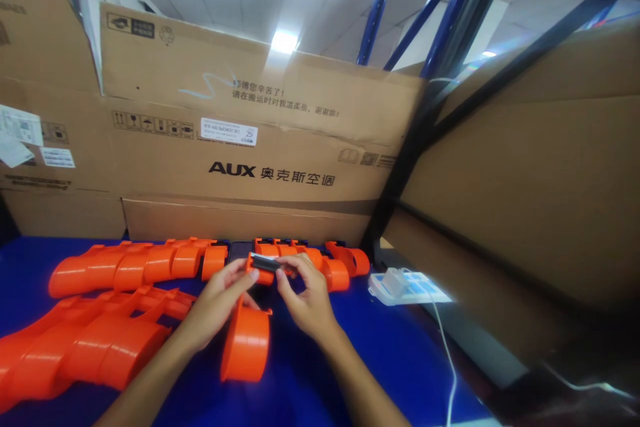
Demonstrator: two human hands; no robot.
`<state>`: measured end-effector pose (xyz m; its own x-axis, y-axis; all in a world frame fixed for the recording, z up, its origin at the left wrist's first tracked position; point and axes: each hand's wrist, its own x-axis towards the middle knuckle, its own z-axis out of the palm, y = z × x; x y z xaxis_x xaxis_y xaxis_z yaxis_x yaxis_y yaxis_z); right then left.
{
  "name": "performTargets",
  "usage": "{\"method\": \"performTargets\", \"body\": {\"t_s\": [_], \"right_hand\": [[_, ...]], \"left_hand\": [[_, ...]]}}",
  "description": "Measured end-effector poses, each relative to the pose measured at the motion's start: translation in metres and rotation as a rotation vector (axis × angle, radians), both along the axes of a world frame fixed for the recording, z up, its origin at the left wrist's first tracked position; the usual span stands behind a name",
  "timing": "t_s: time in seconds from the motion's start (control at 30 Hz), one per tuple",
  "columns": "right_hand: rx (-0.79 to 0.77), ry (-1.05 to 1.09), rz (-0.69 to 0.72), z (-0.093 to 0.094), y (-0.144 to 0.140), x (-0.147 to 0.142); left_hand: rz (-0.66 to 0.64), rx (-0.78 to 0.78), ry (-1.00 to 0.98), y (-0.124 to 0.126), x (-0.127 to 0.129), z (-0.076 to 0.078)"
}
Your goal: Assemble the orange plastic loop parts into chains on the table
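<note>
A: Orange clip (260,267) with its dark insert (267,263): both hands pinch it, left fingers (240,275) and right fingers (295,268) closed on its ends.
B: Location?
A: Above the orange cylinder part (246,345) on the blue counter (400,353); orange rows (135,263) behind, power strip (407,287) right.

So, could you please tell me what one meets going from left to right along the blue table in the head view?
Rows of orange parts → left hand → right hand → white power strip.
</note>
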<state>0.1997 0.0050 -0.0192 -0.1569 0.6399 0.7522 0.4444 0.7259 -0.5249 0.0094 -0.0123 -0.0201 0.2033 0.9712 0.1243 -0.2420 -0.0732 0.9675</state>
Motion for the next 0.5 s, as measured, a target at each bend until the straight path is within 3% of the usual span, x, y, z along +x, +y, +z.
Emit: {"method": "performTargets", "body": {"t_s": [0.27,0.5], "right_hand": [[0.032,-0.075,0.108,0.0063,-0.0055,0.0017],[-0.032,-0.017,0.146,0.0034,-0.0034,0.0033]], "left_hand": [[-0.007,0.014,0.007,0.0021,0.0002,-0.003],[-0.009,0.002,-0.041,0.0013,0.0014,-0.0027]]}}
